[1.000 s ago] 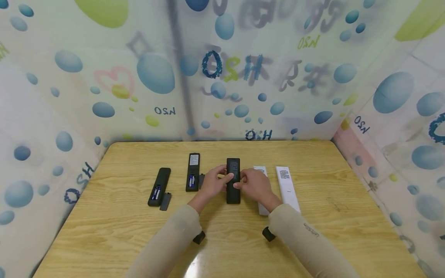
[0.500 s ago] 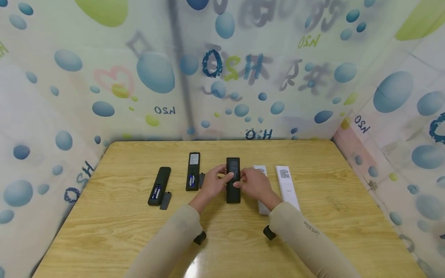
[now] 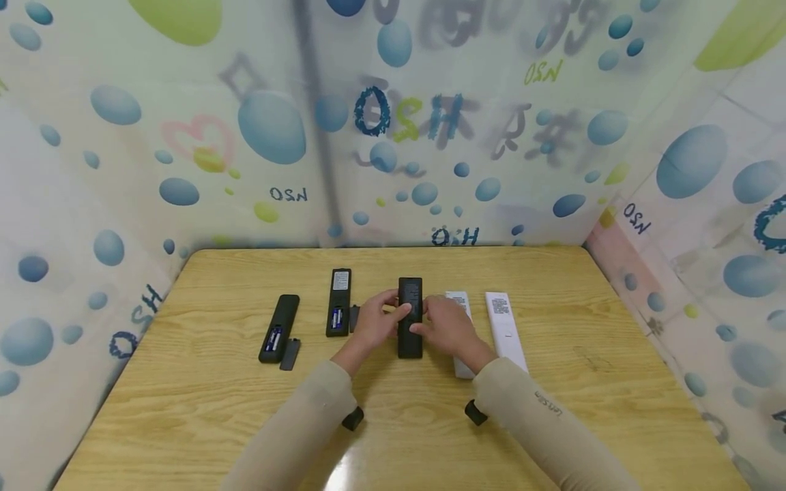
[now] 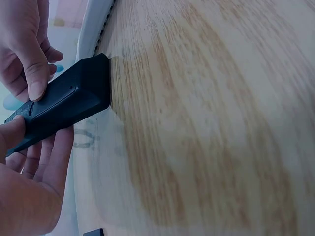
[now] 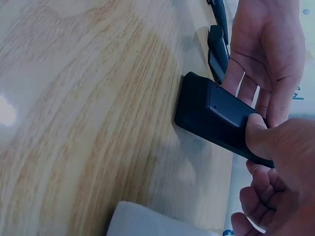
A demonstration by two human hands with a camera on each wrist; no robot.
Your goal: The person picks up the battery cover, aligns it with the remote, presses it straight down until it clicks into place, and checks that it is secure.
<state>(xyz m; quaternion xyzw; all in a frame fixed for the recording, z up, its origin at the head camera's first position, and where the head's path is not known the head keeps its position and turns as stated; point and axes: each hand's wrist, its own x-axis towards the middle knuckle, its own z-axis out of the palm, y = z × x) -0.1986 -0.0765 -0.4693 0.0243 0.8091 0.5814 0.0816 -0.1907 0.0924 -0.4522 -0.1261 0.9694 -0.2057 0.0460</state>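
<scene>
A black remote control (image 3: 409, 341), back face up, is tilted with its lower end at the table. My left hand (image 3: 376, 324) grips it, thumb on the back and fingers under its side in the left wrist view. My right hand (image 3: 451, 324) holds it from the other side. Its thumb (image 5: 258, 135) presses on the back near the closed battery cover (image 4: 54, 103), the other fingers curled. To the left lie two black remotes, one (image 3: 280, 327) at far left and one (image 3: 339, 300) nearer, with batteries showing in their open compartments.
Loose battery covers, one (image 3: 290, 354) at far left and one (image 3: 354, 318) nearer, lie beside those remotes. Two white remotes lie at right, one (image 3: 464, 368) partly behind my right hand, the other (image 3: 506, 327) farther right. A patterned wall (image 3: 393, 225) borders the wooden table (image 3: 184, 409).
The hands and the black remote stay almost in place. The right fingers have shifted slightly at the remote's side; the whole head view has moved a little.
</scene>
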